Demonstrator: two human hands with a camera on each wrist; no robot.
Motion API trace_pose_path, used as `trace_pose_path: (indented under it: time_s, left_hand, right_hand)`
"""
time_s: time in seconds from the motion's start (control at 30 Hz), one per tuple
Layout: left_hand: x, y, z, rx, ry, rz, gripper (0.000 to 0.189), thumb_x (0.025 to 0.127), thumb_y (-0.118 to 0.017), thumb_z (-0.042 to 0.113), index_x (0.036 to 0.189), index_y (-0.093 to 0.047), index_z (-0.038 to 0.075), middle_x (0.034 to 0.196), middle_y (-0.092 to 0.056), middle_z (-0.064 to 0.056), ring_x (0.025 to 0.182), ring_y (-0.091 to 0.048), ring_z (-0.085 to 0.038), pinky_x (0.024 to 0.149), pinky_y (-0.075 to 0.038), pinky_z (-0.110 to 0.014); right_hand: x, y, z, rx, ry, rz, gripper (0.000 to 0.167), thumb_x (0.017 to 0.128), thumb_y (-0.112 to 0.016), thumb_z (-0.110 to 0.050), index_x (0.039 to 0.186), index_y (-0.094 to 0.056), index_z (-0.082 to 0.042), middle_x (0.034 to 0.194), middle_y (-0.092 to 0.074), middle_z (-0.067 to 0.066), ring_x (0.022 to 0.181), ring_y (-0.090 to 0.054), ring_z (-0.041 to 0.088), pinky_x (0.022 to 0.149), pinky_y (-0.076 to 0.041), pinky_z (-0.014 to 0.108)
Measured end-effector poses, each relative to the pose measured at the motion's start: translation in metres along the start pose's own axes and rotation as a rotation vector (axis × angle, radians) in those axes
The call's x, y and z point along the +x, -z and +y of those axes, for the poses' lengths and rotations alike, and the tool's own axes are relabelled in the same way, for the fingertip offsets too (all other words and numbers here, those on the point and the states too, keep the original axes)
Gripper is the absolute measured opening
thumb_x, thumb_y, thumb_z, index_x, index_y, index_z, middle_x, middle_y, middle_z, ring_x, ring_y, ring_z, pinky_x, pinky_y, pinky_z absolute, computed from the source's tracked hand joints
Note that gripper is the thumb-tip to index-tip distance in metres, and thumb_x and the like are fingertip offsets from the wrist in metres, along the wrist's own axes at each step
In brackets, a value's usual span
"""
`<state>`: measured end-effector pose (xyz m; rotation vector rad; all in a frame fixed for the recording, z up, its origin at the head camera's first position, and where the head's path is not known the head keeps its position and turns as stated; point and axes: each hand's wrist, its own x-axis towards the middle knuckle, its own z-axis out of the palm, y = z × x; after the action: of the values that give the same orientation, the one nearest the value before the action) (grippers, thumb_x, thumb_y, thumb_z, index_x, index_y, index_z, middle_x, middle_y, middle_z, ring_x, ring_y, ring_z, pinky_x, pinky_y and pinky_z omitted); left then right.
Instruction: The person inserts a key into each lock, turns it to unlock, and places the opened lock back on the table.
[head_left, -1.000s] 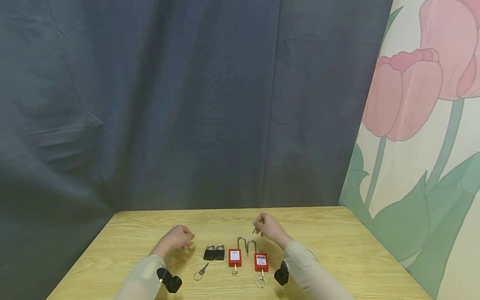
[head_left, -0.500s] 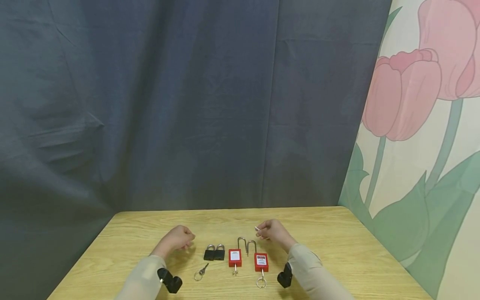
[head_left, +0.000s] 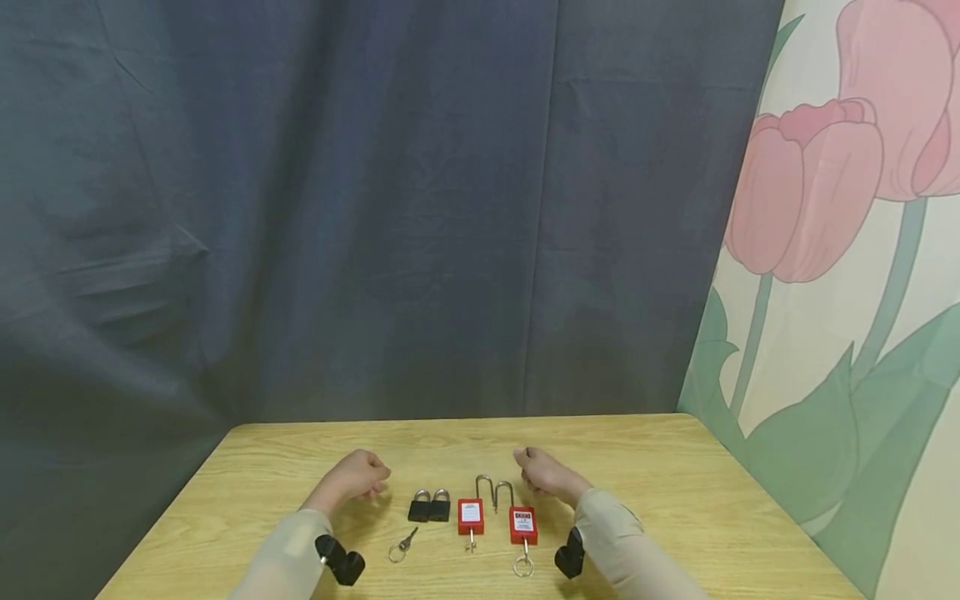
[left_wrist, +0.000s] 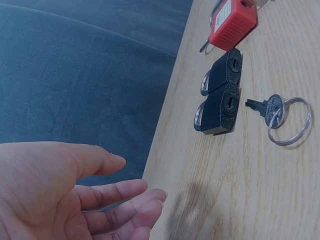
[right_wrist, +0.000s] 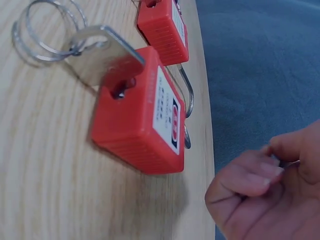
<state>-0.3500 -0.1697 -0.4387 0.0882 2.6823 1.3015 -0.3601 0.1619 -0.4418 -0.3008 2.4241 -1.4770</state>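
Dark curtain (head_left: 420, 208), tulip-painted wall (head_left: 832, 275) and a pale wooden table (head_left: 622, 458).
The left hand (head_left: 354, 475) hangs with fingers loosely apart; the curled right hand (head_left: 550, 474) pinches a small, mostly hidden object (right_wrist: 284, 163). Between them lie two red padlocks (head_left: 522, 525), keys (right_wrist: 102, 57) inserted, then two smaller black padlocks (head_left: 439, 510) side by side, and a ringed key (head_left: 407, 543) nearer the person.
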Motion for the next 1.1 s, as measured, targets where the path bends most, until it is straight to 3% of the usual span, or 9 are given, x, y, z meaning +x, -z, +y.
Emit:
trace_pose_path:
  time_s: [0.1, 0.23, 0.33, 0.47, 0.67, 0.77, 0.97, 1.1]
  left_hand:
    - [-0.001, 0.000, 0.000, 0.001, 0.003, -0.001, 0.018, 0.096, -0.054, 0.009, 0.101, -0.061, -0.007, 0.077, -0.061, -0.013, 0.057, -0.049, -0.013, 0.054, -0.039, -0.024]
    - [-0.001, 0.000, 0.000, 0.000, 0.002, -0.003, 0.018, 0.097, -0.053, 0.009, 0.101, -0.061, -0.007, 0.077, -0.061, -0.013, 0.057, -0.048, -0.013, 0.054, -0.039, -0.024]
    - [0.000, 0.000, -0.001, -0.001, -0.002, -0.003, 0.018, 0.096, -0.053, 0.009, 0.101, -0.062, -0.007, 0.077, -0.061, -0.013, 0.056, -0.047, -0.012, 0.053, -0.039, -0.024]
    - [0.000, -0.001, -0.002, -0.004, -0.003, -0.006, 0.018, 0.096, -0.053, 0.009, 0.101, -0.062, -0.006, 0.075, -0.060, -0.012, 0.055, -0.046, -0.012, 0.053, -0.038, -0.024]
    - [0.001, -0.002, -0.004, 0.003, -0.001, -0.022, 0.018, 0.097, -0.053, 0.010, 0.100, -0.061, -0.006, 0.071, -0.059, -0.009, 0.056, -0.046, -0.012, 0.053, -0.039, -0.024]
    - [0.001, -0.002, -0.005, 0.005, 0.001, -0.021, 0.018, 0.097, -0.052, 0.010, 0.099, -0.061, -0.006, 0.071, -0.059, -0.009, 0.057, -0.046, -0.012, 0.054, -0.039, -0.024]
    - [0.000, -0.003, -0.004, 0.019, 0.007, -0.011, 0.017, 0.097, -0.053, 0.010, 0.095, -0.061, -0.005, 0.071, -0.060, -0.009, 0.056, -0.046, -0.012, 0.054, -0.040, -0.024]
    - [0.000, -0.002, -0.003, 0.013, 0.012, -0.014, 0.016, 0.097, -0.053, 0.010, 0.091, -0.061, -0.004, 0.069, -0.059, -0.008, 0.055, -0.045, -0.012, 0.054, -0.038, -0.024]
  right_hand:
    - [0.001, -0.001, -0.001, 0.008, -0.004, 0.012, 0.026, 0.105, -0.026, -0.014, 0.098, -0.043, 0.004, 0.067, -0.039, -0.002, 0.051, -0.027, 0.006, 0.050, -0.026, 0.022]
    - [0.002, -0.002, 0.002, 0.080, -0.001, 0.020, 0.027, 0.102, -0.023, -0.003, 0.112, -0.042, 0.013, 0.086, -0.058, 0.018, 0.061, -0.055, 0.015, 0.060, -0.051, 0.030]
    - [0.003, -0.002, 0.004, 0.152, 0.006, 0.014, 0.024, 0.103, -0.024, -0.002, 0.113, -0.038, 0.015, 0.102, -0.062, 0.029, 0.076, -0.068, 0.026, 0.072, -0.058, 0.038]
    - [0.006, 0.001, 0.007, 0.182, 0.016, 0.063, 0.023, 0.104, -0.035, -0.006, 0.111, -0.042, 0.015, 0.095, -0.068, 0.025, 0.070, -0.069, 0.021, 0.065, -0.058, 0.033]
    - [0.012, 0.004, 0.011, 0.128, 0.047, 0.157, 0.022, 0.100, -0.050, -0.006, 0.104, -0.059, 0.014, 0.078, -0.066, 0.007, 0.060, -0.055, 0.006, 0.055, -0.047, 0.021]
    - [0.012, 0.003, 0.011, 0.114, 0.035, 0.184, 0.024, 0.101, -0.047, -0.004, 0.109, -0.060, 0.015, 0.079, -0.065, 0.007, 0.061, -0.052, 0.007, 0.054, -0.044, 0.020]
    - [0.008, 0.001, 0.010, 0.201, -0.030, 0.192, 0.029, 0.104, -0.029, -0.001, 0.117, -0.048, 0.018, 0.089, -0.067, 0.017, 0.060, -0.051, 0.007, 0.053, -0.042, 0.019]
    - [0.006, 0.002, 0.011, 0.153, -0.063, 0.213, 0.025, 0.104, -0.036, -0.008, 0.109, -0.051, 0.012, 0.080, -0.069, 0.009, 0.054, -0.048, 0.004, 0.047, -0.036, 0.018]
